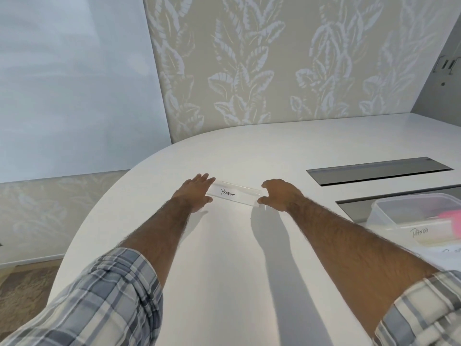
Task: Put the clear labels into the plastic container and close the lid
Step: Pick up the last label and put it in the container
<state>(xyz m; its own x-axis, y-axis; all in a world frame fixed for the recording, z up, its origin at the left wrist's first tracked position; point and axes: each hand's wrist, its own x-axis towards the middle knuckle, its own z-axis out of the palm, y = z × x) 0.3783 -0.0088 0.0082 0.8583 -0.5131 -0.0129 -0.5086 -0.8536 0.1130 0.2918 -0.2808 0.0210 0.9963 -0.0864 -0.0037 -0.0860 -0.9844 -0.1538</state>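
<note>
A clear label holder (pixel 234 193) with a white card reading "PENGUIN" lies on the white table (pixel 224 258), far from me. My left hand (pixel 195 193) touches its left end with fingers stretched flat. My right hand (pixel 279 193) curls around its right end, thumb at the near corner. The label rests on the table between both hands. At the right edge stands an open clear plastic container (pixel 389 208); a label reading "PANDA" (pixel 421 232) leans in it, with something pink (pixel 451 218) beside that label.
Two dark rectangular cable slots (pixel 379 171) are set into the table behind the container. Patterned wall panels rise beyond the table's curved far edge. The floor shows at the lower left. A paper with writing (pixel 449 250) lies near the container.
</note>
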